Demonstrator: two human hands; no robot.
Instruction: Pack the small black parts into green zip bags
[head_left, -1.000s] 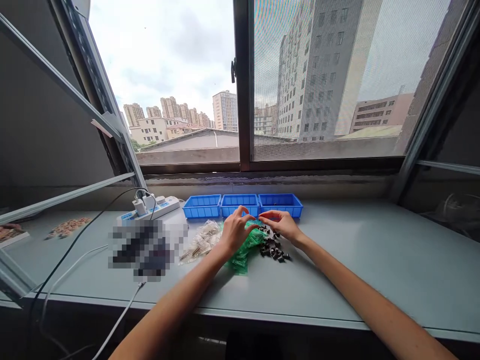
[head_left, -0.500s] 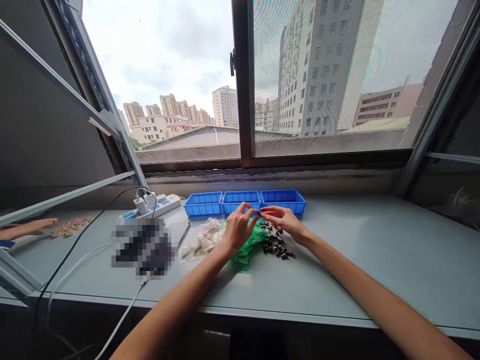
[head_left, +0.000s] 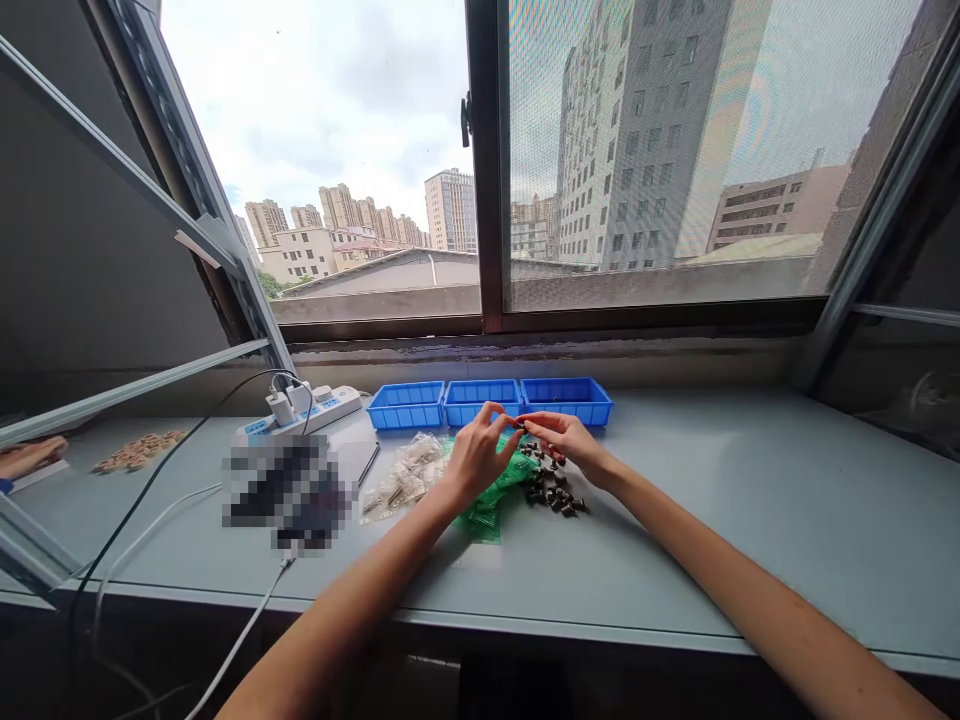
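Note:
My left hand (head_left: 480, 450) and my right hand (head_left: 566, 440) meet over the middle of the table, fingertips pinched together. Between them is a small dark part (head_left: 520, 426), mostly hidden by the fingers, so its exact kind cannot be made out. Below my right hand lies a loose pile of small dark metal parts (head_left: 556, 497). Crumpled green plastic bags (head_left: 486, 520) spread out under my hands. Just left of these are clear plastic bags (head_left: 409, 475) with small pieces inside.
Three blue bins (head_left: 406, 407) stand in a row behind my hands, below the window. At left are a power strip (head_left: 337, 405) with plugs and cables, and a blurred-out dark object (head_left: 289, 495). Another person's hand (head_left: 34, 460) is near a pile of small brown pieces (head_left: 139, 452).
My hands stay almost in place, with the fingertips shifting slightly around the small dark part. At far left, the other person's hand has drawn back from the brown pieces.

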